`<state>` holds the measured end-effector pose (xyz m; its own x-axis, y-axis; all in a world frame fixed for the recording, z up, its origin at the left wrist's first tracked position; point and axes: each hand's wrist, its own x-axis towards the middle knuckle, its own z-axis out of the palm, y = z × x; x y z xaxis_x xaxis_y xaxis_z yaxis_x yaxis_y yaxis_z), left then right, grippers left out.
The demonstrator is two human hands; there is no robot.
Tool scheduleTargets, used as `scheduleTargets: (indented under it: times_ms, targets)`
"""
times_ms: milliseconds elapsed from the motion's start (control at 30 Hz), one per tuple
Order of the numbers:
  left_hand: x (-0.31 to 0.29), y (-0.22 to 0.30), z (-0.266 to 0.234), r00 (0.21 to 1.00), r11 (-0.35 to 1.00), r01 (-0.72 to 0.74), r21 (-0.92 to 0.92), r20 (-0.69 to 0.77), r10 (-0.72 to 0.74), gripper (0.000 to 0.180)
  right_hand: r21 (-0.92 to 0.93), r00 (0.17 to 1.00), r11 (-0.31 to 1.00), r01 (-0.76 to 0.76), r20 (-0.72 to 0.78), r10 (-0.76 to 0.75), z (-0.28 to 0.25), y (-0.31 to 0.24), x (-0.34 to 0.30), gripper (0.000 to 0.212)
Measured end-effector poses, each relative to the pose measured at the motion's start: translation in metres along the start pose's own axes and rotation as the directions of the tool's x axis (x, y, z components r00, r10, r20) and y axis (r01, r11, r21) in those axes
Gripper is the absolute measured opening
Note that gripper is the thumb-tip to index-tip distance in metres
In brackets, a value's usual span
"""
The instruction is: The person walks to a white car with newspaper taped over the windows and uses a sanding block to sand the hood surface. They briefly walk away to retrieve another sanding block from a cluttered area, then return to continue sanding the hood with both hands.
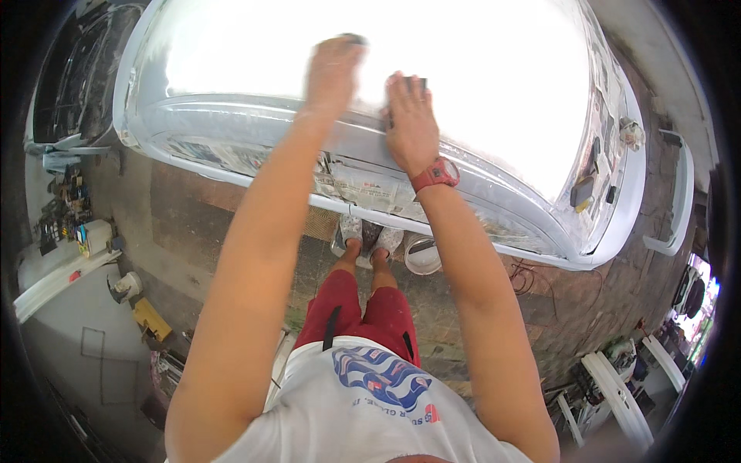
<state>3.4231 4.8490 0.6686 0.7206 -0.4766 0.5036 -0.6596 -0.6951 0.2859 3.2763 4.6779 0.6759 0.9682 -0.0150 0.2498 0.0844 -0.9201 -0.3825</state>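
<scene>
Sanding under way on the white car roof — left hand and right hand each pressing fingers flat on a dark block, next stroke likely needing even pressure.

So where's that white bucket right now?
In the head view the white bucket stands on the paved ground just right of the person's feet, tucked under the lower edge of the white car body and below the right hand.
</scene>
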Motion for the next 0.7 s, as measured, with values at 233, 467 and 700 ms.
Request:
scheduleTargets:
  times_ms: [233, 467, 700]
  targets:
    - [-0.064, -0.111, -0.084, 0.899, 0.881, 0.425, 0.207, -0.206, -0.385, 0.032, -0.039, 0.852, 0.944, 0.327, 0.445, -0.277, -0.110, 0.142, -0.095, 0.062]
    - [-0.056, -0.093, -0.081, 0.822, 0.809, 0.565, 0.162, -0.189, -0.537, 0.030, 0.170, 0.750, 0.834, 0.525, 0.371, -0.548, -0.018, 0.006, 0.029, 0.059]
    - [-0.053, -0.097, -0.083, 0.833, 0.831, 0.543, 0.122, -0.202, -0.515, 0.030, 0.107, 0.677, 0.818, 0.566, 0.506, -0.534, -0.065, 0.060, 0.027, 0.066]
